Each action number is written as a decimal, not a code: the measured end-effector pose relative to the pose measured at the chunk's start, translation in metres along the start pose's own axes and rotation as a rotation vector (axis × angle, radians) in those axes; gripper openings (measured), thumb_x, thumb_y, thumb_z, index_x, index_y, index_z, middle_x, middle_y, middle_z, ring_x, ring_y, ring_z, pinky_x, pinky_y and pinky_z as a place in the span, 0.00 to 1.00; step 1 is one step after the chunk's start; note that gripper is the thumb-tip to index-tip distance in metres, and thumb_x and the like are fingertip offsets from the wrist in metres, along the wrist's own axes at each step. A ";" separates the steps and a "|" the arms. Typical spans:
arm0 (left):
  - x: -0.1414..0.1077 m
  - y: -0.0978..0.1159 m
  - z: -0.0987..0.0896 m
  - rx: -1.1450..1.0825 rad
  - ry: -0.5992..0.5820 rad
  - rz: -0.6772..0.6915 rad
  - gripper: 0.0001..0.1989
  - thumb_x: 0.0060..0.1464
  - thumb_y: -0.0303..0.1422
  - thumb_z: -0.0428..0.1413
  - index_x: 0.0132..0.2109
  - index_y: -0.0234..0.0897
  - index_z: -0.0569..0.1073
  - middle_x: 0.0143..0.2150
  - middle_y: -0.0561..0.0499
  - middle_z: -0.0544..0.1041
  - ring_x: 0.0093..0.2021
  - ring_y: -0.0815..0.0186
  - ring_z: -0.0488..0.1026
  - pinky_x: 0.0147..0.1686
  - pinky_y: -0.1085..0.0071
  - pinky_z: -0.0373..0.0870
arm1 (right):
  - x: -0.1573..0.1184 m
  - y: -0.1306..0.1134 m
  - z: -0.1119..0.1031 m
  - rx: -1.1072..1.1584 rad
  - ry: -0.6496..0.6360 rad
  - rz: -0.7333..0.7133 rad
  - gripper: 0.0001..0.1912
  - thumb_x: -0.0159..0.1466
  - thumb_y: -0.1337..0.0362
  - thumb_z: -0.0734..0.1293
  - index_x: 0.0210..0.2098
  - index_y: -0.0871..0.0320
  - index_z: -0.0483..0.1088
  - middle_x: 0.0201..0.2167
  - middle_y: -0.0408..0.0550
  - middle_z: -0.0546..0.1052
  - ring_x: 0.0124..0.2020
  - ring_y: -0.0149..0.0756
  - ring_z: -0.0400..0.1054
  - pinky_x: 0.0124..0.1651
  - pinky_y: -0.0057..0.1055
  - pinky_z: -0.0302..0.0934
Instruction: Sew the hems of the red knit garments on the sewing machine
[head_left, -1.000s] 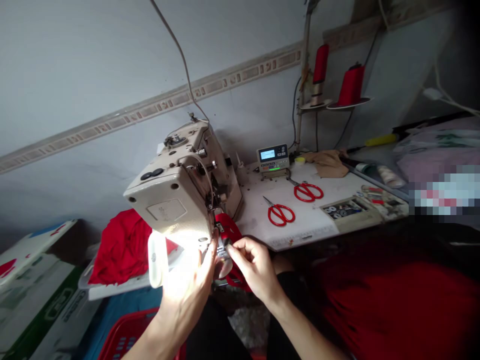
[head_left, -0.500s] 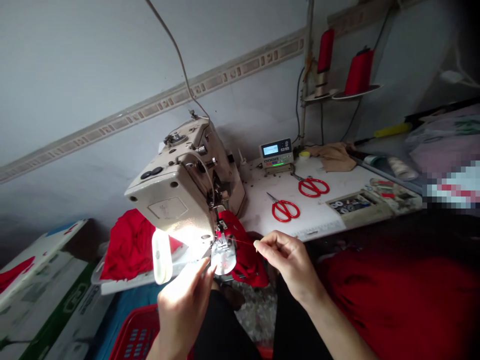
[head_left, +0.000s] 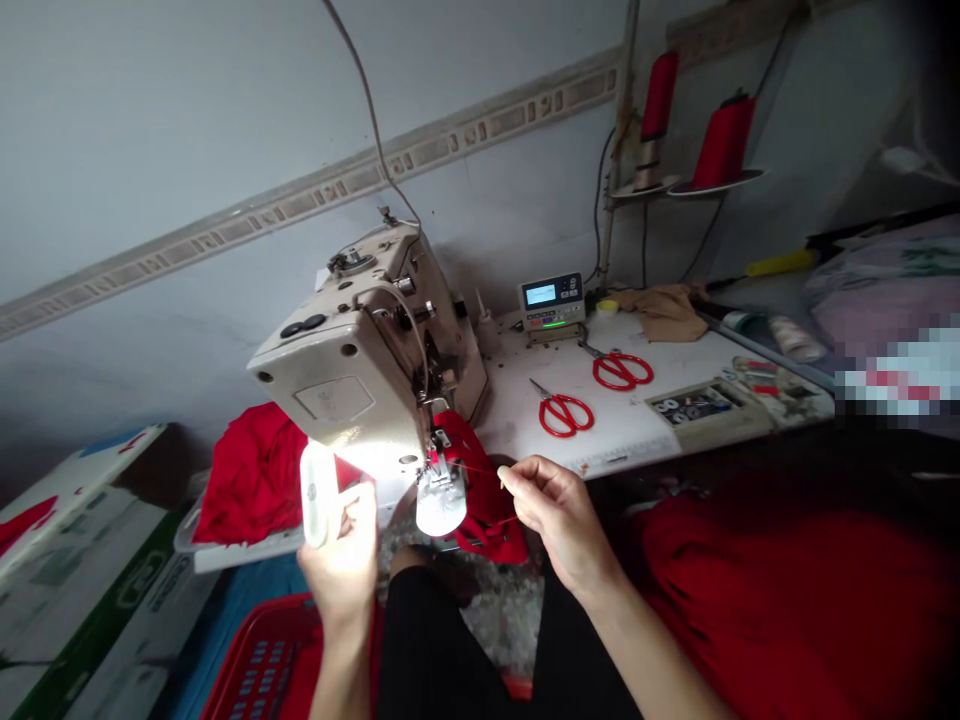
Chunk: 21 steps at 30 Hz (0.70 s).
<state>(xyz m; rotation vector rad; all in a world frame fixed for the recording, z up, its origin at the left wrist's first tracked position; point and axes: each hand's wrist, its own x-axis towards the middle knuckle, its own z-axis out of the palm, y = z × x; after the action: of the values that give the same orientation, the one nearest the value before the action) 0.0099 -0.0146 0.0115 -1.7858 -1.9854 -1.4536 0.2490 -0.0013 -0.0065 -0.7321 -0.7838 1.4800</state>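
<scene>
A beige sewing machine (head_left: 337, 390) stands at the centre left, its lamp lighting the needle area. My right hand (head_left: 551, 510) pinches a thin red thread (head_left: 476, 468) that runs from the needle area to the fingertips. Below the machine's head, my left hand (head_left: 345, 550) is raised beside the white lamp (head_left: 319, 495), fingers curled; whether it grips the lamp or anything else is unclear. Red fabric (head_left: 491, 520) hangs behind and right of the shiny metal plate (head_left: 441, 505) under the needle.
Two red-handled scissors (head_left: 566, 415) (head_left: 622, 370) lie on the white table (head_left: 510, 440) near a control panel (head_left: 551, 300). Red thread cones (head_left: 724, 145) stand behind. Red cloth (head_left: 251, 475) lies left, more (head_left: 787, 600) at right. A red basket (head_left: 259, 660) sits below.
My left hand has moved left and up from near the needle plate to the lamp. My right hand remains pinched on the thread, slightly further left in view. The view has shifted slightly.
</scene>
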 end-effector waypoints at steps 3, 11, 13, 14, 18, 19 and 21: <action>-0.007 -0.027 -0.015 0.221 -0.297 0.058 0.15 0.64 0.41 0.58 0.44 0.35 0.83 0.29 0.49 0.83 0.28 0.59 0.81 0.28 0.70 0.77 | -0.001 -0.002 0.002 -0.031 -0.026 0.020 0.18 0.63 0.54 0.75 0.28 0.58 0.68 0.18 0.32 0.54 0.20 0.24 0.40 0.22 0.28 0.35; -0.032 0.012 -0.038 0.057 -0.306 0.693 0.17 0.65 0.22 0.55 0.59 0.35 0.75 0.29 0.51 0.78 0.24 0.70 0.75 0.28 0.77 0.72 | -0.014 0.000 0.009 -0.257 -0.119 0.025 0.19 0.63 0.51 0.73 0.26 0.58 0.68 0.19 0.36 0.60 0.22 0.27 0.49 0.26 0.28 0.44; -0.022 0.026 -0.035 0.078 -0.318 0.811 0.26 0.65 0.19 0.52 0.67 0.35 0.68 0.31 0.50 0.79 0.25 0.70 0.75 0.29 0.76 0.72 | -0.018 -0.002 0.010 -0.292 -0.116 0.014 0.19 0.63 0.51 0.73 0.26 0.59 0.69 0.19 0.37 0.61 0.22 0.28 0.50 0.26 0.29 0.46; -0.016 0.031 -0.033 0.125 -0.328 0.861 0.28 0.65 0.18 0.51 0.69 0.35 0.65 0.32 0.48 0.81 0.26 0.69 0.76 0.30 0.76 0.72 | -0.020 -0.004 0.011 -0.308 -0.116 0.007 0.19 0.64 0.51 0.72 0.26 0.59 0.69 0.19 0.37 0.62 0.23 0.28 0.50 0.26 0.29 0.46; 0.002 0.046 -0.023 0.455 -0.342 0.965 0.33 0.65 0.17 0.49 0.74 0.36 0.57 0.42 0.43 0.84 0.27 0.67 0.79 0.29 0.75 0.73 | -0.024 -0.021 0.010 -0.319 -0.146 -0.029 0.18 0.64 0.52 0.72 0.26 0.59 0.69 0.19 0.37 0.61 0.23 0.28 0.51 0.26 0.29 0.47; 0.005 0.048 -0.021 0.528 -0.334 0.970 0.35 0.64 0.16 0.48 0.75 0.37 0.54 0.45 0.43 0.84 0.27 0.67 0.79 0.26 0.75 0.73 | -0.023 -0.026 0.009 -0.310 -0.152 -0.033 0.18 0.64 0.52 0.72 0.26 0.59 0.69 0.19 0.37 0.61 0.23 0.28 0.50 0.26 0.29 0.46; 0.008 0.050 -0.018 0.636 -0.324 0.964 0.39 0.62 0.14 0.48 0.76 0.37 0.49 0.49 0.42 0.84 0.25 0.67 0.79 0.21 0.75 0.70 | -0.017 -0.034 0.005 -0.275 -0.145 -0.038 0.18 0.64 0.53 0.73 0.27 0.59 0.70 0.19 0.37 0.61 0.22 0.27 0.49 0.25 0.29 0.45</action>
<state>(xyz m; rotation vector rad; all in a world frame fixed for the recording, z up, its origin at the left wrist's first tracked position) 0.0398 -0.0283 0.0541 -2.1867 -1.1041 -0.2264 0.2647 -0.0180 0.0242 -0.8161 -1.1216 1.4176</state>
